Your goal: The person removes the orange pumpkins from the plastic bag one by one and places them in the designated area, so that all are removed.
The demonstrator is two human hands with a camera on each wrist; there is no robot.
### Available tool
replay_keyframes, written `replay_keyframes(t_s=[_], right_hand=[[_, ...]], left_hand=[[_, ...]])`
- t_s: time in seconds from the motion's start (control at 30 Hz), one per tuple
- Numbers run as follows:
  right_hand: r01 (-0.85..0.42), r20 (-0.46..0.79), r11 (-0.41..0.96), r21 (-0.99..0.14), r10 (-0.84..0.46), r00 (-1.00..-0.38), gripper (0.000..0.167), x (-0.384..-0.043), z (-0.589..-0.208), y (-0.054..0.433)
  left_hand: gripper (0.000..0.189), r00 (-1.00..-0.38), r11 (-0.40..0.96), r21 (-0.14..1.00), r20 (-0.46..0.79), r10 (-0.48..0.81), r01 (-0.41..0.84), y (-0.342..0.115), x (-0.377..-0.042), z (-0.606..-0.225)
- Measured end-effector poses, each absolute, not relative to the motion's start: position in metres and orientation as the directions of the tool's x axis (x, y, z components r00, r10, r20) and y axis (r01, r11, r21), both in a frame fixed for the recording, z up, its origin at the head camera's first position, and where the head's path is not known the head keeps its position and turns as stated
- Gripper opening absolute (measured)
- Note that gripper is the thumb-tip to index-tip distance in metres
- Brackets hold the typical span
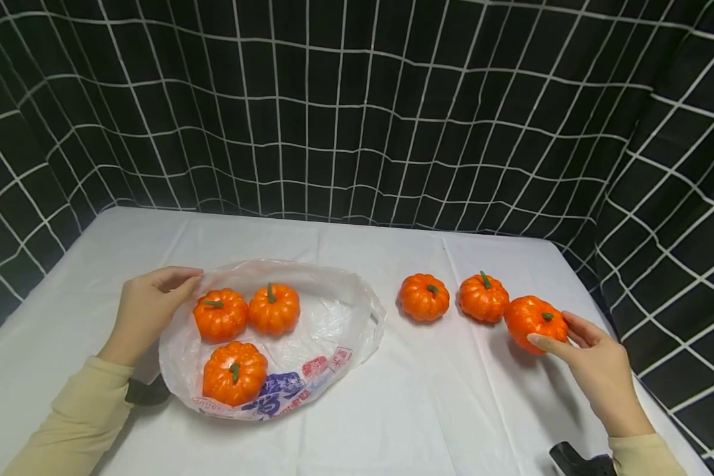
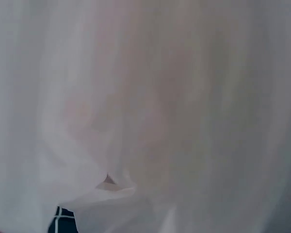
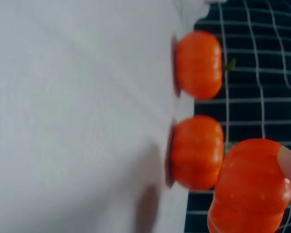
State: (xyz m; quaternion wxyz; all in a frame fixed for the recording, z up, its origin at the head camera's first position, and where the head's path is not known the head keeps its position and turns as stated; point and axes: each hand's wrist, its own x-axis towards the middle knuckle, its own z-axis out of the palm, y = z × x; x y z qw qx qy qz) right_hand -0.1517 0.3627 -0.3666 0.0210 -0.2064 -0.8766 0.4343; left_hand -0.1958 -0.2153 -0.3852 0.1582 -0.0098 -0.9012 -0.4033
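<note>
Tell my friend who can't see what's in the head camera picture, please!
A person's right hand holds an orange pumpkin above a white table, while the left hand pinches the edge of an open plastic bag with three pumpkins inside. Two more pumpkins sit on the table between bag and right hand.

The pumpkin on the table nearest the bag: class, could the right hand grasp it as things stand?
Probably not: the right hand already grips one pumpkin, and another pumpkin sits between that hand and the bag-side pumpkin.
</note>
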Motion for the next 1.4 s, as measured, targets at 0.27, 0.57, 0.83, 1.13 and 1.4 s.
replay_keyframes(t_s=[0.27,0.57,0.83,1.13,1.4], right_hand=[[0.390,-0.167,0.526,-0.755,0.421,-0.891,0.095,-0.167,-0.373,0.381],[0.417,-0.179,0.518,-0.747,0.447,-0.876,0.096,-0.182,-0.382,0.392],[0.409,-0.172,0.507,-0.758,0.450,-0.876,0.093,-0.197,-0.386,0.401],[0.406,-0.141,0.537,-0.739,0.467,-0.873,0.091,-0.210,-0.391,0.409],[0.420,-0.149,0.558,-0.716,0.466,-0.872,0.092,-0.218,-0.396,0.413]], left_hand=[[0.033,-0.951,0.668,0.732,0.285,-0.118,0.136,-0.218,-0.195,-0.386],[0.032,-0.953,0.665,0.733,0.285,-0.108,0.144,-0.217,-0.196,-0.386],[0.032,-0.953,0.660,0.736,0.283,-0.103,0.147,-0.215,-0.196,-0.388],[0.030,-0.946,0.653,0.738,0.307,-0.105,0.167,-0.212,-0.200,-0.389],[0.032,-0.949,0.655,0.740,0.297,-0.110,0.155,-0.215,-0.198,-0.387]])
